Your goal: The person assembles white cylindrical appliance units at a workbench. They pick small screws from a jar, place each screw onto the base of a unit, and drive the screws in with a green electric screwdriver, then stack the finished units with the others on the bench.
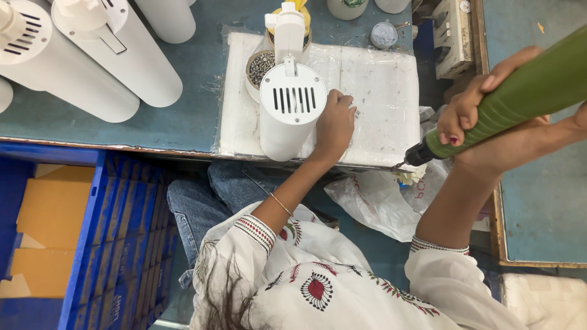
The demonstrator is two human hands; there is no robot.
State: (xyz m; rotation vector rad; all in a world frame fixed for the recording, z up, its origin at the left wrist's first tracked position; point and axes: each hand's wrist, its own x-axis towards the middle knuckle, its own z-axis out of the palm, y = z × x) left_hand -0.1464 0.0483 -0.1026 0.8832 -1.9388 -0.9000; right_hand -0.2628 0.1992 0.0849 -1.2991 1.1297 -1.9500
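Nearest the camera, the right hand (474, 107) is clenched around a green electric screwdriver (520, 91), its dark bit end pointing down-left toward the edge of the white foam pad (391, 91), above a crumpled plastic bag (373, 201). The tool is held off the work, well apart from the lamp. Further in, the left hand (334, 125) rests against the side of a white cylindrical lamp housing (288, 110) that lies on the pad, slotted end cap toward the camera; the fingers seem to press it still, though whether they also pinch a screw is too small to tell. To drive well, I judge the housing should be kept from rolling and the bit brought square to the screw. Behind it sits a small bowl of screws (262, 64). Farther left, more white housings (92, 58) lie on the blue-grey bench (183, 116).
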